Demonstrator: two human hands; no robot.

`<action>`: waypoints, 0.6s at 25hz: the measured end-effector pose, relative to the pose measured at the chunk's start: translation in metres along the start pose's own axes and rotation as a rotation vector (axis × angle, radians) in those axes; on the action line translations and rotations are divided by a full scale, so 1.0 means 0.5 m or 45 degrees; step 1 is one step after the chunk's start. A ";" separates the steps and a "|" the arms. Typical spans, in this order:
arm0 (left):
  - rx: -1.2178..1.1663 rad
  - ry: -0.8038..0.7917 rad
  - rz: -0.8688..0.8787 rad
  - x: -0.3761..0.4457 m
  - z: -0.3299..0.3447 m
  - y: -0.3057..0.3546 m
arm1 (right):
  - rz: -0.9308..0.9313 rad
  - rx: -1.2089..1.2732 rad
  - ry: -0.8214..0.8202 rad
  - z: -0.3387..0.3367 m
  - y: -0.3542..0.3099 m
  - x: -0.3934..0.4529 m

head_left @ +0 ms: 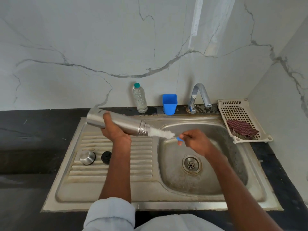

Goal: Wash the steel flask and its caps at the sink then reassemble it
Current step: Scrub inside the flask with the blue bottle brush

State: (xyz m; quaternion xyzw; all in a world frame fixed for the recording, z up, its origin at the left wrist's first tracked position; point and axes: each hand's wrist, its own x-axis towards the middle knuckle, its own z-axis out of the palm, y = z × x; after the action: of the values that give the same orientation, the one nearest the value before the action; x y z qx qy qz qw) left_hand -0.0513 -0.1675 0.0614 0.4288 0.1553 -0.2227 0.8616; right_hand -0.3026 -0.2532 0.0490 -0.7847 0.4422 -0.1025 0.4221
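A: Left hand (115, 130) grips the steel flask (116, 123) tipped w/ its mouth over the sink (233, 147). Right hand (195, 140) pinches the brush (164, 134) handle.

B: Caps?

A: Steel cap (87, 157) & black cap (106, 157) sit below the left hand. Push the brush deep, twist, hold tight.

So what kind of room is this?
Most likely a kitchen: there's a steel sink with a tap, a ribbed draining board, and a dish basket on the dark counter.
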 end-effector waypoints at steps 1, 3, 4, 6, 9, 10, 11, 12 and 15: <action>0.005 0.003 0.001 0.004 -0.006 -0.002 | 0.040 0.019 -0.025 0.001 0.005 -0.004; 0.002 -0.043 -0.002 0.005 -0.004 -0.011 | 0.055 0.068 -0.063 0.014 0.003 0.000; -0.005 -0.072 0.001 0.008 -0.001 -0.010 | 0.035 0.091 -0.086 0.021 -0.002 0.001; -0.042 -0.080 0.028 0.030 0.000 0.002 | -0.030 0.171 -0.138 0.018 -0.004 0.000; -0.070 -0.125 -0.101 0.048 -0.015 0.021 | -0.100 0.251 -0.166 0.003 0.014 -0.009; -0.057 -0.160 -0.188 0.041 -0.017 0.020 | -0.131 0.180 -0.109 0.007 0.016 -0.012; -0.042 -0.198 -0.252 0.032 -0.013 0.017 | -0.152 0.118 -0.033 0.015 0.017 -0.010; -0.030 -0.210 -0.268 0.023 -0.006 0.017 | -0.162 0.061 0.034 0.024 0.017 -0.009; -0.021 0.003 -0.200 0.008 0.031 0.027 | -0.121 -0.082 0.210 0.045 0.011 -0.017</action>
State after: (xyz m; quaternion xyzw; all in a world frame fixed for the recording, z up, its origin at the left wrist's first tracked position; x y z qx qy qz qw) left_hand -0.0394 -0.1739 0.0778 0.4086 0.1911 -0.2877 0.8448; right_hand -0.2988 -0.2351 0.0327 -0.8068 0.4409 -0.1724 0.3535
